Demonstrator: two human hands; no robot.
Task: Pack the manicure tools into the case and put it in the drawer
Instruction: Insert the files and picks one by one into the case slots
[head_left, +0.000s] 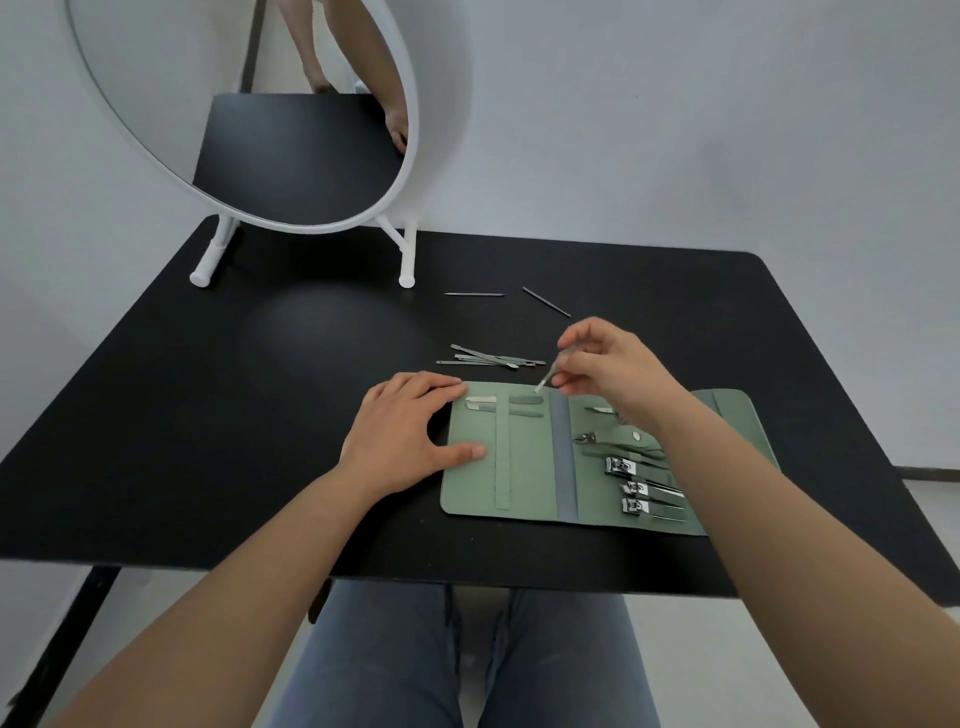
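Note:
A green manicure case (524, 467) lies open and flat on the black table (260, 389). Its right half holds nail clippers (644, 491) and a nipper (597, 439). Two slim tools sit under the elastic strap (503, 452) at the top of the left half. My left hand (410, 434) presses flat on the case's left edge, holding nothing. My right hand (608, 371) pinches a thin metal tool (548, 375), its tip pointing down at the case's top edge. A small pile of loose metal tools (491, 358) lies just beyond the case, and two thin sticks (545, 301) lie farther back.
A round white-framed mirror (249, 114) on white legs stands at the table's back left. A pale wall is behind. My legs in jeans (457, 660) are under the table's near edge. No drawer is in view.

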